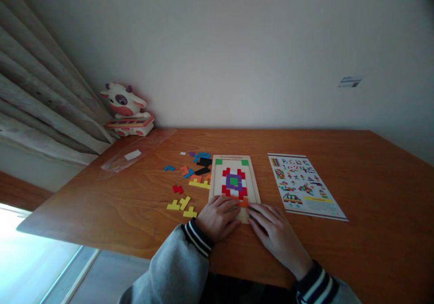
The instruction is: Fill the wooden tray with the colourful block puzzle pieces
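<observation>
A wooden puzzle board [252,177] lies on the table, with red, purple, white and green pieces forming a pattern around a green centre [233,181]. Green pieces sit in its upper corners. My left hand [219,216] rests over the board's lower left part, its fingers by an orange piece [243,202]. At the lower right edge of the board, my right hand [276,231] has its fingertips near the same orange piece. Fingers on both hands are extended, and nothing is visibly gripped. The hands hide part of the board's lower end.
Loose yellow pieces [190,212], red pieces [177,189] and black pieces [202,171] lie left of the board, among blue and orange ones. A printed pattern sheet [305,186] is on the right. A cow toy [127,109] and clear plastic [117,164] are at the far left.
</observation>
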### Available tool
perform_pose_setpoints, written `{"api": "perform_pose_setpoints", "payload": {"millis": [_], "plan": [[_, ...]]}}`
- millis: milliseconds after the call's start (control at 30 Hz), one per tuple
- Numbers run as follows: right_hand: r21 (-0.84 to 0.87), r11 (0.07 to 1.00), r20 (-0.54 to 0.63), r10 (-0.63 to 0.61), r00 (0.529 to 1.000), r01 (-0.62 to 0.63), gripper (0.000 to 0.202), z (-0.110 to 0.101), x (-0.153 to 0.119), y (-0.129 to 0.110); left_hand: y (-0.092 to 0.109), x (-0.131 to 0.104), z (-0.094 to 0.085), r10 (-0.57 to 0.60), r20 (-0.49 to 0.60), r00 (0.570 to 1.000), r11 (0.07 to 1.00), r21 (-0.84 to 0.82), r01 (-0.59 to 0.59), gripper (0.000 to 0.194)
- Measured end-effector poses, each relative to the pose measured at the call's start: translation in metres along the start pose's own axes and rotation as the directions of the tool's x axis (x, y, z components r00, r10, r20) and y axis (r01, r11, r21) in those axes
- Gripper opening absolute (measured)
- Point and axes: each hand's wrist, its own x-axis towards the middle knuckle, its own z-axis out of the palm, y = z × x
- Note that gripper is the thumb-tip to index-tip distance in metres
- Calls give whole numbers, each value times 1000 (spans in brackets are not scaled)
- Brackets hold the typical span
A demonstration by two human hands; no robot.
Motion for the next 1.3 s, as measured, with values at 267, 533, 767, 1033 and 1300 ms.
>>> {"api": "perform_pose_setpoints", "payload": {"millis": [267,533,767,1033,1300], "plan": [[-70,998,-3,9,1000,-9,27,-1,-2,-3,1,0,0,-33,20,999,999,-6,33,35],[-17,999,-49,48,998,-49,29,-3,0,-2,-8,-6,-7,-106,-78,991,993,-69,101,33],[42,999,-6,8,1000,-7,33,-2,7,3,-25,-27,-23,-147,-132,980,989,-44,143,28],[20,998,78,-60,995,59,38,5,19,-8,-21,-24,-19,-77,-37,996,997,-29,76,30],[21,996,73,-87,994,86,36,5,16,-10,-18,-24,-20,-39,-98,994,999,-9,39,26]]}}
